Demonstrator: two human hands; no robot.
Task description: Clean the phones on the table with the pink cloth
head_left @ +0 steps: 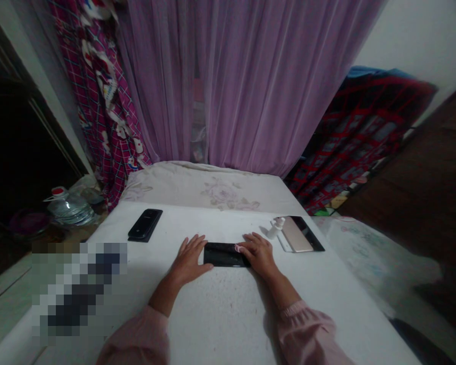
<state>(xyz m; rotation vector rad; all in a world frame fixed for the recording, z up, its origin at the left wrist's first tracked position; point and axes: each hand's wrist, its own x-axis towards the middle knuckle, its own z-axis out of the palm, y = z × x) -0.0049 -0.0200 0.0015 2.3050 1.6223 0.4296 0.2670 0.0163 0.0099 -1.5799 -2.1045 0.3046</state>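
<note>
A black smartphone (222, 255) lies flat and crosswise on the white table. My left hand (190, 259) holds its left end, with the thumb at the near corner and the fingers at the far corner. My right hand (259, 255) rests over the phone's right end, its fingers closed on a small pink cloth (238, 248) pressed to the screen. Most of the cloth is hidden under the fingers. Just beyond that hand, a small white spray bottle (275, 227) stands upright.
Right of the bottle lies a gold phone or panel (293, 234) beside a black strip (312, 234). Another black phone (145, 224) lies at the left on a dark flat piece. A water jug (69, 208) stands beyond the table's left edge. Purple curtains (247, 91) hang behind.
</note>
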